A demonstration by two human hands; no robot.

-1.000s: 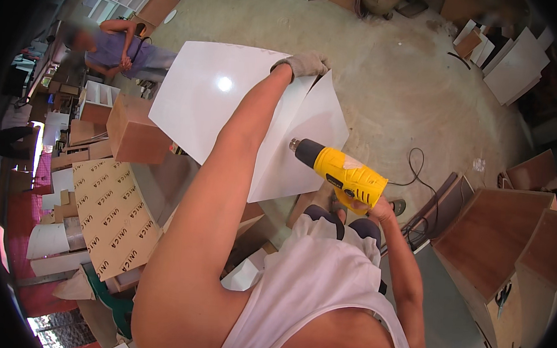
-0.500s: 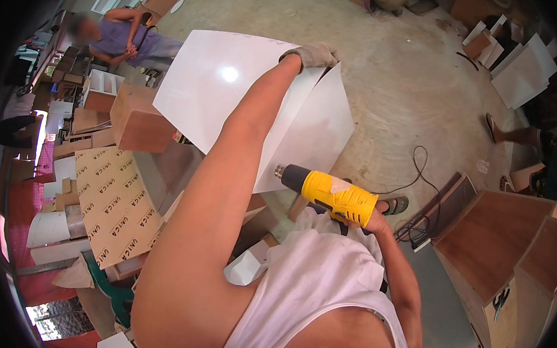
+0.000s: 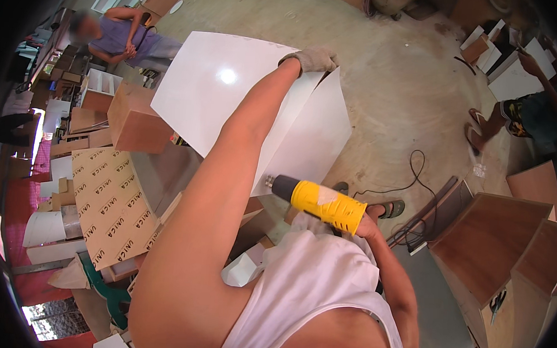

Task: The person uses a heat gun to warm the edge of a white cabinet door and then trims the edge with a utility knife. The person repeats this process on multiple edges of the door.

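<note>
A concrete floor (image 3: 397, 111) spreads through the workshop, with a brown wooden box (image 3: 492, 228) to the right and a co-worker (image 3: 121, 40) standing at the upper left. The glossy white panel (image 3: 201, 83) is in front of the person. The gloved left hand (image 3: 312, 60) lies over its far edge, though whether it grips or merely presses is hard to tell. The right hand (image 3: 369, 225) is curled round a yellow heat gun (image 3: 327, 206), nozzle near the panel's near corner.

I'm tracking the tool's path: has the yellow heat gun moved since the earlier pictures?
Yes. The yellow heat gun has moved left and lower in view, judged against the tan board.
</note>
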